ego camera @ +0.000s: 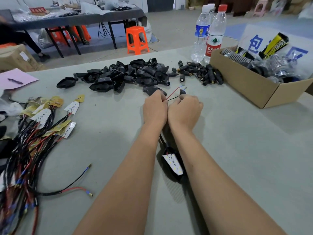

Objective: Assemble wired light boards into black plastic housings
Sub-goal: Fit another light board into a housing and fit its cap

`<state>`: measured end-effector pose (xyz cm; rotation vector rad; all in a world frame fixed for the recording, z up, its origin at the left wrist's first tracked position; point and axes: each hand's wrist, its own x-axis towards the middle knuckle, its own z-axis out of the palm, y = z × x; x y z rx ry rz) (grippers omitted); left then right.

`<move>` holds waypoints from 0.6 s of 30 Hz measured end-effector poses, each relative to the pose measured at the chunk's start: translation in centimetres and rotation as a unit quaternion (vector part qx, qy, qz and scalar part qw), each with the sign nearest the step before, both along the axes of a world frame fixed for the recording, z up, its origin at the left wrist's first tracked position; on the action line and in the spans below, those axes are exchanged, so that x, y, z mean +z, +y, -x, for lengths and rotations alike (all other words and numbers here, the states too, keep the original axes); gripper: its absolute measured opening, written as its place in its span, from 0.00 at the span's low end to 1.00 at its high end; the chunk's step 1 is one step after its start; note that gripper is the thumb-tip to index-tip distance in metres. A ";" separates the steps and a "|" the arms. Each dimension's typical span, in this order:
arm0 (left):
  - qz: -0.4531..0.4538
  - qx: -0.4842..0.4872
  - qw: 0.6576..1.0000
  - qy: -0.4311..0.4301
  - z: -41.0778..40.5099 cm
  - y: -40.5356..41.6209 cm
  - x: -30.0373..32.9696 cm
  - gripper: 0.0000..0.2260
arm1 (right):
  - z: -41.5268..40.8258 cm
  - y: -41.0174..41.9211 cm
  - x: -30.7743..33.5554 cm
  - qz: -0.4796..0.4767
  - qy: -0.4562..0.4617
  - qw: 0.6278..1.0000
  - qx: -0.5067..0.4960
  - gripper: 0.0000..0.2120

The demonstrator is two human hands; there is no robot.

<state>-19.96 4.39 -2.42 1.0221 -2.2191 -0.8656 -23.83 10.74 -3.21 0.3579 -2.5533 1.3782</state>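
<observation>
Pinching red wire (172,93): left hand (155,107). Right hand (185,109) fingers curled on black wire (174,98) and small connector (183,91). Light board (173,164) sits in housing (176,177) between forearms.

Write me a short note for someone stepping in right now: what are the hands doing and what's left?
Left hand pinches the red and black wires; right hand grips a small black stem piece at their ends.
One light board already sits in a black housing between the forearms.
Left to do: pile of empty housings, stem connectors, and the wired boards at far left.
</observation>
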 end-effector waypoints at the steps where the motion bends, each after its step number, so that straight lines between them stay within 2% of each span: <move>1: -0.025 -0.012 0.999 0.025 -0.6 0.0 0.2 0.04 | -1.1 0.1 0.1 0.030 -0.013 0.999 -0.005 0.15; 4: -0.095 -0.037 0.992 0.080 -3.4 -0.1 0.4 0.08 | -4.3 0.1 0.2 0.096 -0.036 0.995 0.005 0.12; 7: -0.190 -0.044 0.972 0.133 -7.2 -0.2 0.4 0.20 | -6.1 0.1 0.2 0.160 -0.063 0.985 0.035 0.06; 8: -0.197 -0.041 0.970 0.134 -8.4 -0.5 0.3 0.23 | -6.3 0.2 0.3 0.186 -0.082 0.978 0.044 0.07; 10: -0.185 -0.024 0.974 0.126 -10.6 -1.0 0.2 0.22 | -6.4 0.3 0.4 0.210 -0.110 0.969 0.063 0.13; 12: -0.162 -0.004 0.979 0.127 -12.3 -1.2 0.0 0.15 | -6.4 0.2 0.3 0.218 -0.143 0.961 0.088 0.15; 14: -0.113 0.003 0.985 0.134 -13.3 -1.0 -0.3 0.06 | -6.5 0.2 0.3 0.247 -0.180 0.945 0.122 0.12; 15: -0.090 0.001 0.986 0.137 -13.7 -0.8 -0.5 0.05 | -6.5 0.2 0.2 0.267 -0.190 0.933 0.149 0.09; 17: -0.066 -0.001 0.987 0.146 -14.0 -0.6 -0.8 0.08 | -6.2 0.3 -0.1 0.298 -0.191 0.911 0.212 0.03; 18: -0.064 0.003 0.987 0.149 -14.1 -0.6 -0.7 0.09 | -6.2 0.3 -0.1 0.307 -0.187 0.902 0.238 0.06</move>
